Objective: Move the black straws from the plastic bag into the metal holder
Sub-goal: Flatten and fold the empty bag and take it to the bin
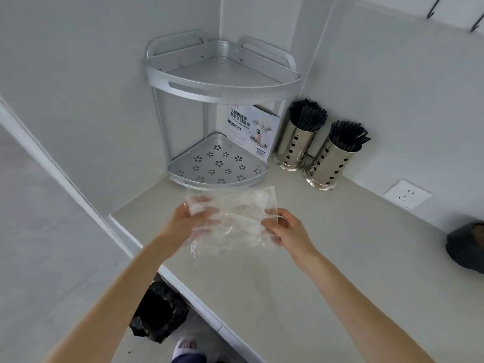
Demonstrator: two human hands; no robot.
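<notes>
Above pale countertop, crumpled clear plastic bag held between both hands: left hand gripped on left edge, fingers seen through film; right hand pinched on right edge. No straws seen inside bag. Thin black straws packed upright in two perforated shiny metal holders, well apart from bag, beside silver corner rack. Transfer judged finished; disposal of emptied bag called for next.
</notes>
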